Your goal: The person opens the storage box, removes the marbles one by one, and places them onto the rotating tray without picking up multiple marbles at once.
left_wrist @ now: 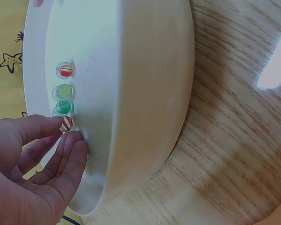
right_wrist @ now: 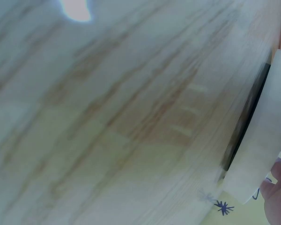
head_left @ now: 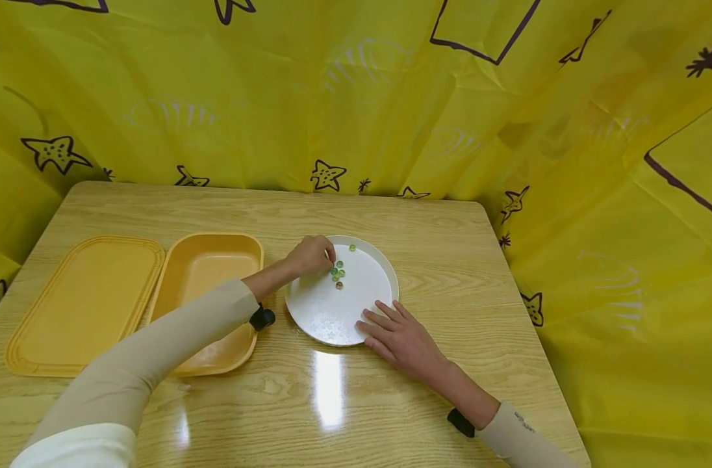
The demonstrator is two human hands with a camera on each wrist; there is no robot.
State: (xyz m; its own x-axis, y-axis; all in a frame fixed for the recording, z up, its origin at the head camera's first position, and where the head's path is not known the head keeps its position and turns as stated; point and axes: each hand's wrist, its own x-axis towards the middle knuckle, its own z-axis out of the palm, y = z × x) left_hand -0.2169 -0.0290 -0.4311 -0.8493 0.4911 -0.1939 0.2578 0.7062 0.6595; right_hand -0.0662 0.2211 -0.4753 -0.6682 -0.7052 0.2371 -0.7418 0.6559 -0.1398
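Observation:
A round white dish (head_left: 364, 296) with a raised wall stands on the table, holding several glass marbles (head_left: 340, 273), mostly green. My left hand (head_left: 313, 255) reaches over its left rim. In the left wrist view, the thumb and fingers pinch a clear marble with red and white stripes (left_wrist: 66, 123). Close by lie a green marble (left_wrist: 64, 108), a paler one (left_wrist: 63, 92) and another red-striped marble (left_wrist: 64, 70). One marble (head_left: 353, 247) sits apart near the far rim. My right hand (head_left: 403, 339) lies on the near right rim, fingers spread; its fingertips (right_wrist: 278, 168) show at the right wrist view's edge.
An orange plastic box (head_left: 254, 260), partly behind the left forearm, stands left of the dish. Beside it lies its flat orange lid (head_left: 89, 302). A yellow patterned curtain (head_left: 262, 97) hangs along the wooden table's (head_left: 449, 260) back and right sides.

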